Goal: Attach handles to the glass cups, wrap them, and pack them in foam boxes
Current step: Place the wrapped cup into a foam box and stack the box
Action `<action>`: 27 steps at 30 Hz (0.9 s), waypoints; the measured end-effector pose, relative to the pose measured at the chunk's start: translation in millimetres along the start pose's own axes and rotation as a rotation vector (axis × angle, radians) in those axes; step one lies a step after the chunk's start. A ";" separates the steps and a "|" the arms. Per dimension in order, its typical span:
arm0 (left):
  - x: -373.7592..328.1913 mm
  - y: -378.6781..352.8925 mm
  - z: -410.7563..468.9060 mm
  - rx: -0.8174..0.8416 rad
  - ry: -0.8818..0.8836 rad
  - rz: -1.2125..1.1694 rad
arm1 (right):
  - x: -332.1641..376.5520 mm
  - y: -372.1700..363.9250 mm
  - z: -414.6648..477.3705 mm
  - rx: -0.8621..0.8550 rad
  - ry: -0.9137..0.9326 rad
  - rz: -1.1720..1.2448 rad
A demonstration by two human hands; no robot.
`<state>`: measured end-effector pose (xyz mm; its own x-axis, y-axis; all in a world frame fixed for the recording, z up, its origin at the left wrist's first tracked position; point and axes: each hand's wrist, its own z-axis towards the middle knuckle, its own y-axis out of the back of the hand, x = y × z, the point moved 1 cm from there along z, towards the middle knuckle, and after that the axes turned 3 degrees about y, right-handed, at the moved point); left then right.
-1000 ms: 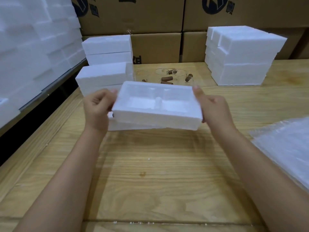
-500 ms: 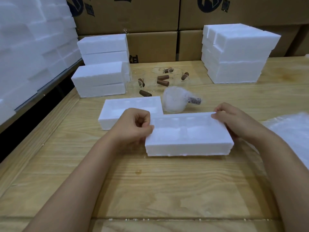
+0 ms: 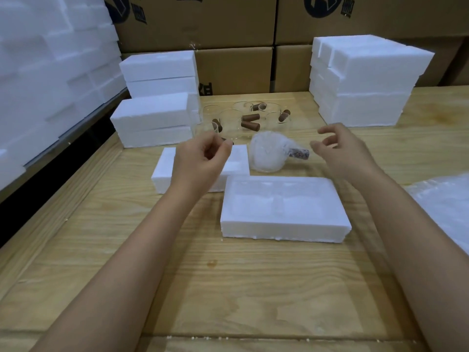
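Note:
An open white foam box half with two hollows lies on the wooden table in front of me. A second foam half lies behind it to the left, partly hidden by my left hand, whose fingers are loosely curled and hold nothing. My right hand hovers above the table with relaxed fingers, empty, just right of a wrapped glass cup whose brown handle points right. Several bare glass cups with brown handles stand further back.
Stacks of closed foam boxes stand at the back left and back right. Cardboard cartons line the back wall. A pile of clear wrapping sheets lies at the right edge. More foam fills the left side.
The foam box half that both hands held was set down on the table. Both hands let go of it and rose toward the wrapped cup.

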<state>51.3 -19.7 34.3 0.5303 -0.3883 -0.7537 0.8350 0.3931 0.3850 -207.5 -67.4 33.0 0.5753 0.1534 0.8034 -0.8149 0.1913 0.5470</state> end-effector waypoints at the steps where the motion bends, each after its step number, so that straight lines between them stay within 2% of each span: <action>1: -1.4 -4.2 5.8 0.026 0.010 0.029 | -0.6 -3.6 7.2 0.079 -0.029 0.004; 5: -0.7 -21.7 19.4 0.205 0.136 0.026 | -2.0 -14.5 16.8 0.226 -0.084 0.129; 9: 4.1 -30.7 19.9 0.387 0.210 0.069 | -6.6 -17.3 15.8 0.235 -0.064 0.221; 12: 4.4 -32.1 19.1 0.480 0.203 0.159 | -8.4 -19.2 13.2 0.207 -0.058 0.305; 14: 2.5 -32.9 18.3 0.484 0.170 0.214 | -9.4 -20.0 10.9 0.174 -0.067 0.366; 17: -0.1 -32.8 17.1 0.434 0.126 0.164 | -6.2 -16.2 8.6 0.114 -0.050 0.450; 22: -5.7 -26.2 19.0 0.313 0.056 -0.110 | 12.4 -1.9 8.6 0.099 0.007 0.560; 27: -17.1 -23.3 20.3 0.328 0.088 -0.346 | 37.1 3.1 3.9 0.186 0.002 0.543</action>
<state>25.8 -39.2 49.0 0.2107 -0.3725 -0.9038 0.9699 -0.0359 0.2409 -189.0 -64.9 65.5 0.0709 0.1839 0.9804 -0.9920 -0.0895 0.0886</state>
